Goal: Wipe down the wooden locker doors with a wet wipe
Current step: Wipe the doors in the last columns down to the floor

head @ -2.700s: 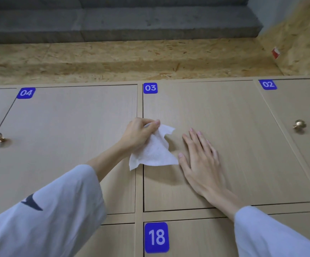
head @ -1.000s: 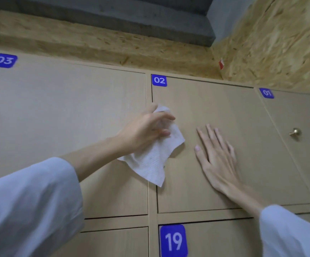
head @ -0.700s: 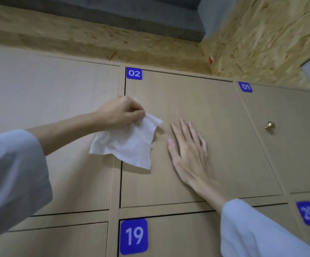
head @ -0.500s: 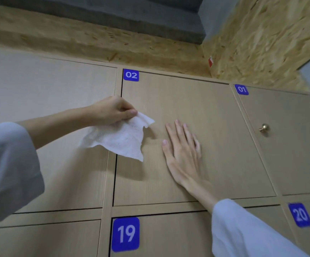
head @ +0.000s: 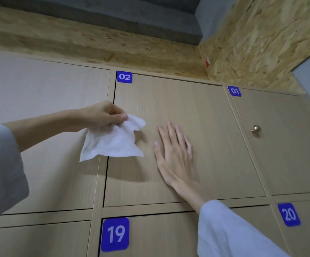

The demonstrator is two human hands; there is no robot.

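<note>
While right hand (head: 174,154) stays flat, wipe (head: 111,140) has drifted left.

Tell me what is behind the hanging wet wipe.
The wet wipe, pinched by the left hand, hangs in front of the left edge of door 02 and the frame strip beside it. The covered patch cannot be seen.
</note>
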